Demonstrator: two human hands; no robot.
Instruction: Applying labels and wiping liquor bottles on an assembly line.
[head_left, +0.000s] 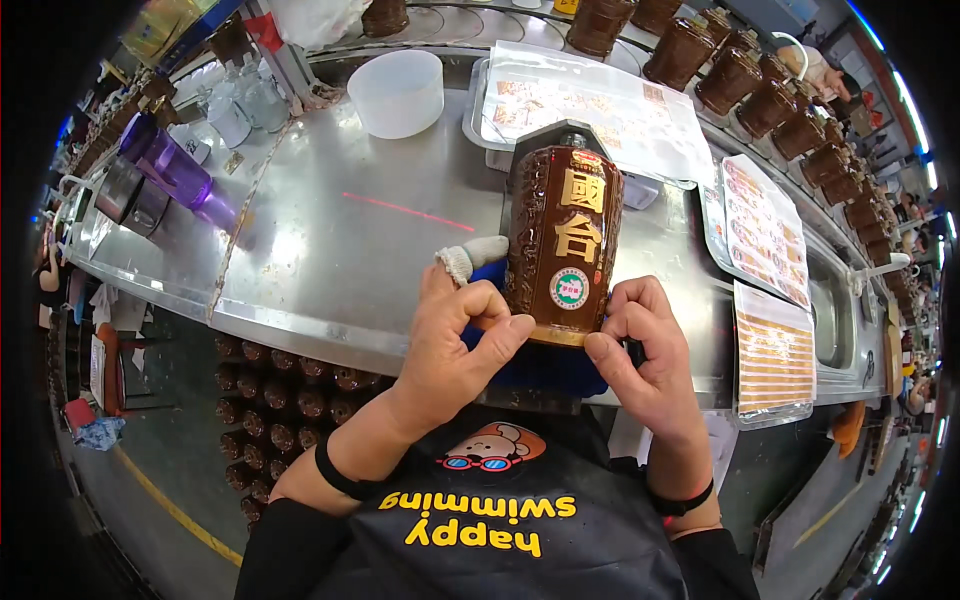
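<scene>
A brown glazed bottle with raised gold characters and a round green-and-white sticker lies tilted on a dark rest, its neck pointing away from me. Across its base runs a narrow gold strip. My left hand pinches at the strip's left end, the thumb against the bottle's lower corner. A whitish cloth cover sits on one finger of that hand. At the right end, my right hand pinches with thumb and curled fingers. Blue cloth shows beneath the bottle.
A white tub stands at the back. Sticker sheets lie on a tray behind the bottle, with more sheets at right. A purple cup is at left. Brown bottles line the far conveyor; others stand below the table.
</scene>
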